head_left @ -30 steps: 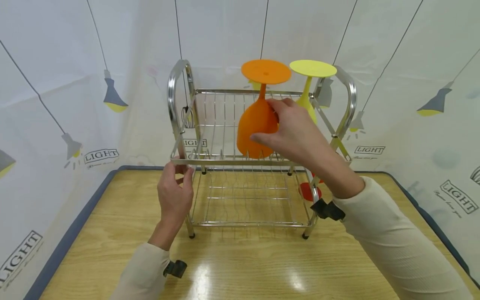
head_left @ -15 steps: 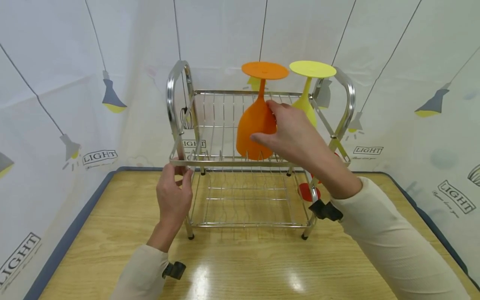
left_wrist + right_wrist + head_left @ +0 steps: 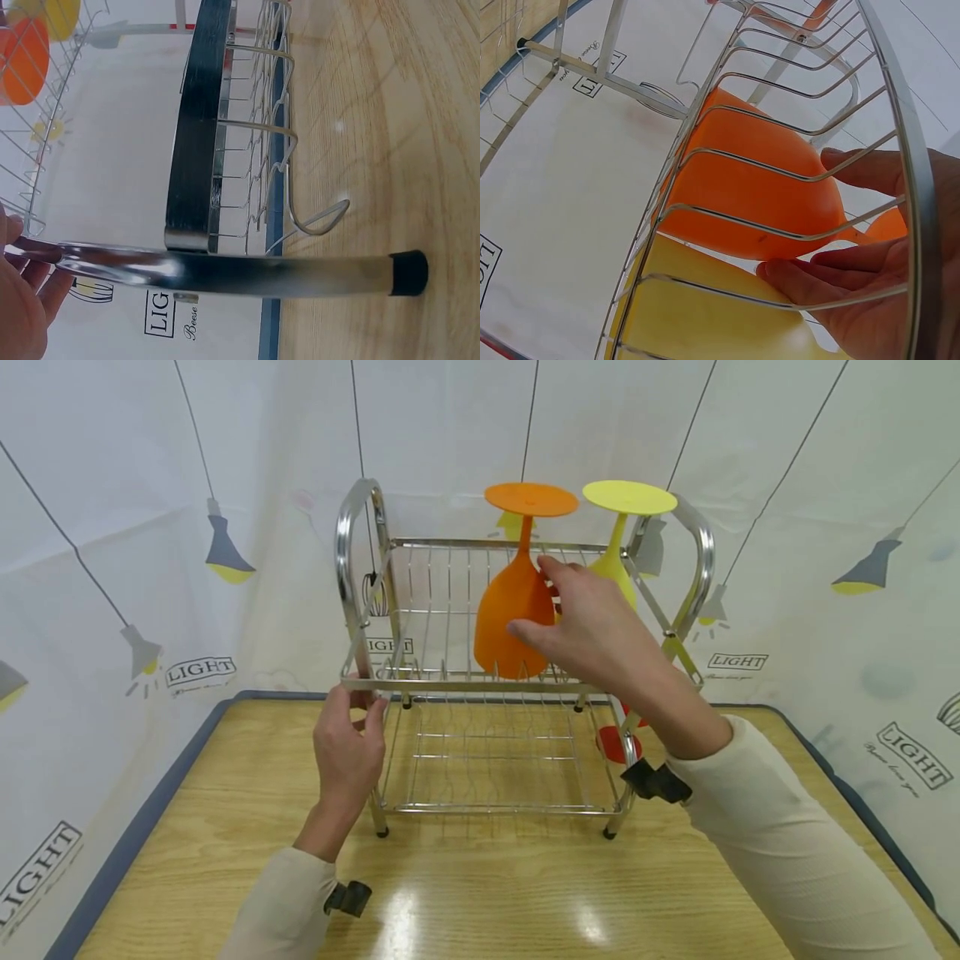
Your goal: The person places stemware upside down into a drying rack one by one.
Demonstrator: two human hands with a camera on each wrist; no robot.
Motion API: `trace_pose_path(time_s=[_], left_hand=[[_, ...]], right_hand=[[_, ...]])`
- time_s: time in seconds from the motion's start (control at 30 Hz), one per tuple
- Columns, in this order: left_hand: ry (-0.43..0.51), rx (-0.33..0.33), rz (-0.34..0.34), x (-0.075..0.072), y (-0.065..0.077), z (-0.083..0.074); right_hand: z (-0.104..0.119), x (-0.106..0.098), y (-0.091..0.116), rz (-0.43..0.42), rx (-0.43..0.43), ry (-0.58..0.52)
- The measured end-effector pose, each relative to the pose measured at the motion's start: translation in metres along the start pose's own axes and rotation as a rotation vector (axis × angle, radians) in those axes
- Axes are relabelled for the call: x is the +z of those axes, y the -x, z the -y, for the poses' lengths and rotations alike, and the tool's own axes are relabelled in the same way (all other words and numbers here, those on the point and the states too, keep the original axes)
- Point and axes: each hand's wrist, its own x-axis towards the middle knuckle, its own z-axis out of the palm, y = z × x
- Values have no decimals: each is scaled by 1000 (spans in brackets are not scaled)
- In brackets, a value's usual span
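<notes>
An orange plastic goblet (image 3: 513, 618) stands upside down in the upper tier of a metal dish rack (image 3: 495, 686), its foot on top. Beside its bowl is my right hand (image 3: 600, 618), thumb and fingers spread loosely around it. In the right wrist view, the thumb (image 3: 862, 171) and fingertips are right at the orange bowl's sides. A yellow goblet (image 3: 618, 568), also inverted, stands to its right, partly behind my hand. My left hand (image 3: 348, 752) grips the rack's front left post (image 3: 120, 262) just below the upper tier.
Red round pieces (image 3: 619, 743) show beside the rack's lower right side, partly hidden by the frame and my right arm. The rack stands on a wooden table (image 3: 480, 885), with a lamp-printed sheet (image 3: 285, 568) behind it.
My right hand's thumb and fingers have eased slightly to the right, away from the orange goblet. The goblet's foot has tilted a little and settled. The left hand keeps its grip.
</notes>
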Motion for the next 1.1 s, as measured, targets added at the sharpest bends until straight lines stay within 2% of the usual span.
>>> trace_pose_path(time_s=[0.17, 0.33, 0.57, 0.83, 1.1], left_hand=[[-21, -8, 13, 0, 0, -1], [-44, -13, 32, -1, 1, -3], [-41, -5, 37, -1, -1, -3], [-20, -25, 45, 0, 1, -1], [-27, 2, 26, -1, 0, 0]], right_hand=[[-1, -3, 5, -26, 1, -68], [-3, -7, 13, -98, -10, -135], [-10, -14, 21, -175, -36, -402], [-23, -26, 33, -130, 18, -761], [-38, -36, 45, -162, 40, -926]])
